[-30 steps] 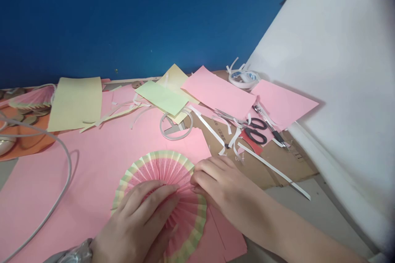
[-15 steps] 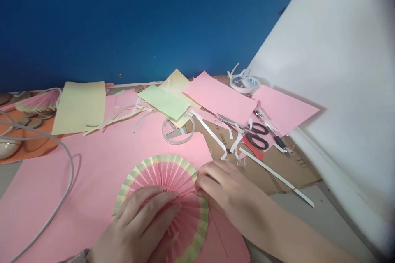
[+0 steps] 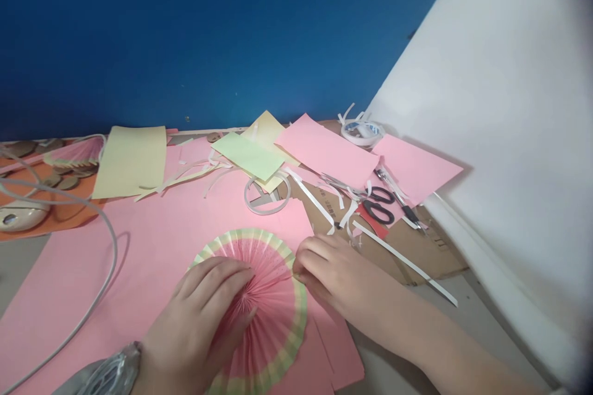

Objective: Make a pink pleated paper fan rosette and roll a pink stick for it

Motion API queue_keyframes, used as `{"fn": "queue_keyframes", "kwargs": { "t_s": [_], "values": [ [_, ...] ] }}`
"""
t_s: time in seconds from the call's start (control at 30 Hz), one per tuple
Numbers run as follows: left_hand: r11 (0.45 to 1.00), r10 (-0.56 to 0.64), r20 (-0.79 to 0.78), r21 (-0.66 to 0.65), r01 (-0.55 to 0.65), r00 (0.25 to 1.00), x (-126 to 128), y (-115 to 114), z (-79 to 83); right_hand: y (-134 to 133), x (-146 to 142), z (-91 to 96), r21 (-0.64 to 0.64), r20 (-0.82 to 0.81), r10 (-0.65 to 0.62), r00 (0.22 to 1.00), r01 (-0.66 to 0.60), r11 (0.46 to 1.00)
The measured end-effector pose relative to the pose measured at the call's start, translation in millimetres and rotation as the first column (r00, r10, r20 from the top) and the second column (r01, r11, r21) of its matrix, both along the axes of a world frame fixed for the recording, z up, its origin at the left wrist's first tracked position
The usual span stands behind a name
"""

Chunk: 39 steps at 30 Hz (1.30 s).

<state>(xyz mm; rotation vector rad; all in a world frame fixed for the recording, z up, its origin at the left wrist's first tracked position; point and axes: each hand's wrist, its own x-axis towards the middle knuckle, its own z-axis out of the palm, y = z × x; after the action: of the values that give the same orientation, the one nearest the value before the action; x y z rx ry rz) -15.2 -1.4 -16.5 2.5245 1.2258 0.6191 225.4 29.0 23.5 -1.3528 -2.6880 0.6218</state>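
A pleated round paper fan (image 3: 271,296), pink with a green and yellow rim, lies spread on a large pink sheet (image 3: 139,259). My left hand (image 3: 199,327) presses flat on the fan's left half, fingers stretched toward its centre. My right hand (image 3: 328,271) pinches the fan's right edge with curled fingers. Part of the fan is hidden under my left hand.
Yellow (image 3: 132,160), green (image 3: 248,155) and pink papers (image 3: 327,149) lie behind, with white strips, a tape ring (image 3: 266,192), a tape roll (image 3: 364,131) and black scissors (image 3: 377,203) on cardboard (image 3: 417,247). A white cable (image 3: 99,284) loops at left. A white board (image 3: 500,136) leans at right.
The fan has opened further into a fuller disc. My left hand has slid left and flattened on it; my right hand stays at the right edge. The view shifted slightly.
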Motion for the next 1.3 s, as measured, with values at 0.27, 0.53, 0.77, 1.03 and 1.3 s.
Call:
{"fn": "queue_keyframes", "kwargs": {
  "t_s": [0.27,0.53,0.77,1.03,1.3],
  "values": [
    [0.997,0.064,-0.040,0.034,-0.063,0.997,-3,1,6.3,-3,0,7.7,-0.011,-0.004,-0.052,0.999,0.052,0.999],
    [0.984,0.174,0.120,-0.069,-0.167,0.977,-9,5,12.5,-3,-1,9.1,-0.067,-0.007,-0.079,0.997,0.079,0.995],
    [0.897,0.387,0.234,-0.317,-0.306,0.892,-17,14,6.7,-3,0,3.5,-0.061,-0.023,-0.055,0.998,0.054,0.997],
    [0.903,0.365,0.187,-0.309,-0.298,0.912,-16,22,-0.8,-4,3,-3.5,-0.029,-0.017,-0.019,1.000,0.018,0.999],
    [0.749,0.647,0.551,-0.588,-0.305,0.527,-20,22,6.7,1,7,-2.2,0.001,-0.065,-0.072,0.995,0.072,0.997]
  ]
}}
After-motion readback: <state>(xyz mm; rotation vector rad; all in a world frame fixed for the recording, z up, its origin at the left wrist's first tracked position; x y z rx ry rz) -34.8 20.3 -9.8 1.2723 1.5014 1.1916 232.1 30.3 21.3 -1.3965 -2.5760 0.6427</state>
